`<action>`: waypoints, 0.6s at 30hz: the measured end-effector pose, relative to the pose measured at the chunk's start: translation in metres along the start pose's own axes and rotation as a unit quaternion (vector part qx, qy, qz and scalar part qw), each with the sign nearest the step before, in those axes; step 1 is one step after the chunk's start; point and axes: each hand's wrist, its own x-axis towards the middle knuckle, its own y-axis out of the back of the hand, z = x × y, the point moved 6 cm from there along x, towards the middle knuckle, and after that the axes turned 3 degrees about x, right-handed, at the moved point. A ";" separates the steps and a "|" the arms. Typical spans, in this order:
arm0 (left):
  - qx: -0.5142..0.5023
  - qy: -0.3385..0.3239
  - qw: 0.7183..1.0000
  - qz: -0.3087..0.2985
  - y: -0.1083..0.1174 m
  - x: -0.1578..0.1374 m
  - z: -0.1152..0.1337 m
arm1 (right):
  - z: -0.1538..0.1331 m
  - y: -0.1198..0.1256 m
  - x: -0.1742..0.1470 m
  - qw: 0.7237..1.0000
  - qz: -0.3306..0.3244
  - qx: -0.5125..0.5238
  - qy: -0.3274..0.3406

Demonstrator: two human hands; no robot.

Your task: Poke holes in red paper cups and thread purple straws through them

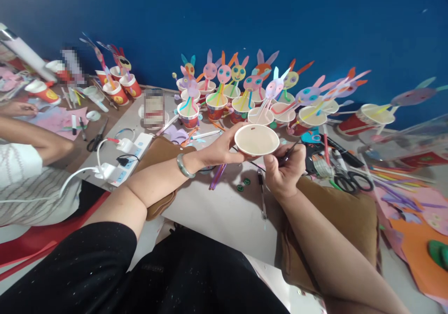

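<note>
In the middle of the view my left hand (224, 147) grips a paper cup (257, 141), its open mouth tilted toward me. A small dark spot or hole shows inside the cup near the far rim. My right hand (286, 169) is closed beside the cup's right side on a small dark tool (289, 151); its kind is mostly hidden by the fingers. Below the cup lie a pen (262, 192), green round pieces (244, 184) and purple straws (217, 177).
Several cups with paper rabbit heads on straws (224, 73) line the blue wall. Scissors (353, 181) and orange paper (418, 248) are on the right. A power strip (131, 160) and brown cushions (336, 216) flank my arms. Another person's arm (38, 134) rests at the left.
</note>
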 end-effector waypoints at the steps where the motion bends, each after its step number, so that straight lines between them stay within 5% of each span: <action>1: 0.012 -0.008 1.000 -0.003 0.000 0.001 0.001 | -0.002 0.000 -0.001 1.000 -0.008 -0.008 0.010; 18: 0.029 -0.010 1.000 -0.006 -0.002 0.003 0.004 | 0.002 -0.002 -0.003 0.999 -0.040 -0.025 -0.017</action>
